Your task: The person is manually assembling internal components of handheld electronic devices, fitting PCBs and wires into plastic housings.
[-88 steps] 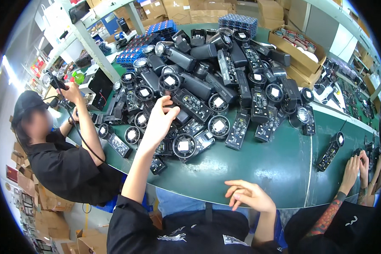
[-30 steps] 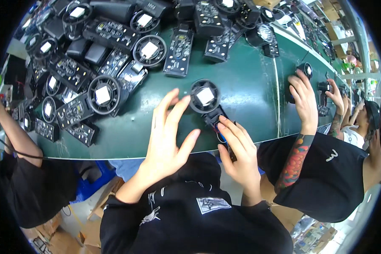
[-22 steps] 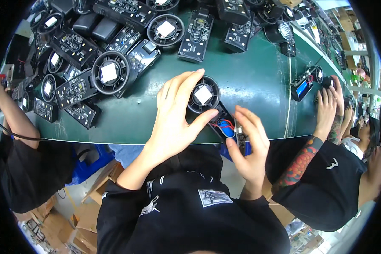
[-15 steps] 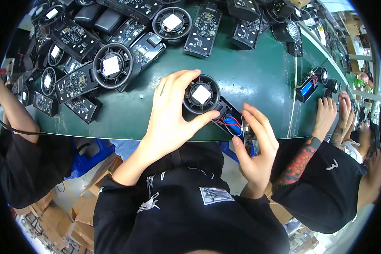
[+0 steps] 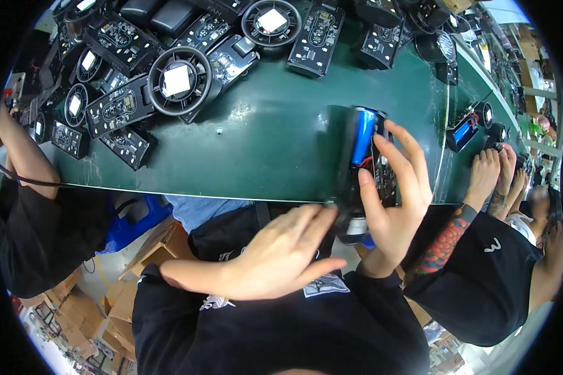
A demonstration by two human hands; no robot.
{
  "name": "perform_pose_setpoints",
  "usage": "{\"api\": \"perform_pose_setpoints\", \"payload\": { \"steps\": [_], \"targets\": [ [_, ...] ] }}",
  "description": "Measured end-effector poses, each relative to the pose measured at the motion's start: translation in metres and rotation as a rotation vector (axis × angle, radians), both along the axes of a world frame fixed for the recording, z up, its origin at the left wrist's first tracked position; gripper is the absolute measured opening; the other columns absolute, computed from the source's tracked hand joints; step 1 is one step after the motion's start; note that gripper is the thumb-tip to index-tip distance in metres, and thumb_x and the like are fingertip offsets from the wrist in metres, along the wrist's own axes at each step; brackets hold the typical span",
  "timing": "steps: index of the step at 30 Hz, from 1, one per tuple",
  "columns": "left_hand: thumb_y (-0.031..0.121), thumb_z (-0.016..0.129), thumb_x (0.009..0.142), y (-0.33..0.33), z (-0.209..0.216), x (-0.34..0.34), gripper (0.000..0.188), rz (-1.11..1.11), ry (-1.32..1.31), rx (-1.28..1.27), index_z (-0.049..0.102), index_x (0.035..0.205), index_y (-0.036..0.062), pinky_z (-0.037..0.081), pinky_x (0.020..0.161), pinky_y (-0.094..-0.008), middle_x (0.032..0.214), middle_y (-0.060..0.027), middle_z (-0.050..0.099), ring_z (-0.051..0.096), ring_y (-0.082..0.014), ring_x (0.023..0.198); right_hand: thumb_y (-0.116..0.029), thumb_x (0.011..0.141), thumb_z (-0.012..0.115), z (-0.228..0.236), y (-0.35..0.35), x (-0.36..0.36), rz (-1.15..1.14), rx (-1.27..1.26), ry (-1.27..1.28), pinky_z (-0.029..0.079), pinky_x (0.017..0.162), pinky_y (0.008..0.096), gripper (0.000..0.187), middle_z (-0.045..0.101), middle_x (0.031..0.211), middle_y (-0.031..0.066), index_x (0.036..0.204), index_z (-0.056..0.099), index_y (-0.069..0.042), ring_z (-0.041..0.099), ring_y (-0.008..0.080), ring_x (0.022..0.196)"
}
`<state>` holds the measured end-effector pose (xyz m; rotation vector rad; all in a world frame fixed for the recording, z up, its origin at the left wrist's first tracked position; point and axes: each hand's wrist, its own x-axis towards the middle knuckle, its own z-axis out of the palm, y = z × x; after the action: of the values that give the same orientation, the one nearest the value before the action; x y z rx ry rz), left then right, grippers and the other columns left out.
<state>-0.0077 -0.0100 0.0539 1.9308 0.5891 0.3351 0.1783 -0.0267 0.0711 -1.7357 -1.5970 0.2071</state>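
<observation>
Both hands, left [image 5: 275,256] and right [image 5: 391,194], clamp the unit [image 5: 363,169] at the table's [image 5: 263,137] near edge; rigid, probably hefty, best gripped by its casing, clear of the exposed battery.

The black device [image 5: 364,169] held between the left hand [image 5: 275,256] and right hand [image 5: 394,194] looks like matt plastic, with a glossy blue cylinder [image 5: 363,134], metallic in sheen, set in its open side. The tabletop [image 5: 275,131] is a smooth, matt green mat with faint scuffs. The piled black units [image 5: 169,81] show matt plastic housings, ribbed rings and pale square centres.
</observation>
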Motion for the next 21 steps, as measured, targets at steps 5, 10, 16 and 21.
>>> {"api": "perform_pose_setpoints", "payload": {
  "steps": [5, 10, 16, 21],
  "targets": [
    [0.001, 0.080, 0.060, 0.013, -0.024, 0.019, 0.038, 0.417, -0.273, 0.485, 0.058, 0.092, 0.0030, 0.046, 0.070, -0.0385, 0.092, -0.0124, 0.054, 0.055, -0.0305, 0.082, 0.006, 0.066, 0.069, 0.001, 0.004, 0.005, 0.189, -0.087, 0.064, 0.047, 0.087, 0.0377, 0.043, 0.058, 0.120, 0.0201, 0.108, 0.064, 0.000, 0.060, 0.0348, 0.104],
    [0.009, 0.080, 0.063, 0.060, -0.023, 0.024, 0.080, 0.228, -0.034, 0.390, 0.042, 0.133, 0.0051, 0.028, 0.108, -0.0503, 0.134, -0.0151, 0.047, 0.039, -0.0349, 0.129, 0.006, 0.065, 0.069, -0.003, 0.013, 0.008, 0.294, -0.057, 0.154, 0.048, 0.089, 0.0377, 0.043, 0.058, 0.121, 0.0192, 0.107, 0.065, -0.001, 0.060, 0.0347, 0.107],
    [0.020, 0.078, 0.065, 0.042, -0.022, 0.028, 0.057, 0.426, 0.165, 0.492, 0.056, 0.115, 0.0032, 0.037, 0.079, -0.0377, 0.098, -0.0091, 0.050, 0.049, -0.0276, 0.093, 0.003, 0.066, 0.068, -0.008, 0.014, -0.002, 0.227, 0.027, -0.096, 0.048, 0.082, 0.0372, 0.042, 0.058, 0.121, 0.0188, 0.108, 0.065, -0.002, 0.061, 0.0311, 0.097],
    [0.020, 0.073, 0.073, 0.017, -0.018, 0.023, 0.085, 0.462, 0.234, 0.411, 0.029, 0.139, -0.0099, 0.041, 0.074, -0.0378, 0.102, -0.0183, 0.049, 0.050, -0.0305, 0.090, 0.005, 0.066, 0.071, -0.023, 0.007, -0.021, 0.167, 0.102, -0.083, 0.049, 0.083, 0.0384, 0.042, 0.058, 0.121, 0.0254, 0.107, 0.062, 0.003, 0.063, 0.0342, 0.097]
  ]
}}
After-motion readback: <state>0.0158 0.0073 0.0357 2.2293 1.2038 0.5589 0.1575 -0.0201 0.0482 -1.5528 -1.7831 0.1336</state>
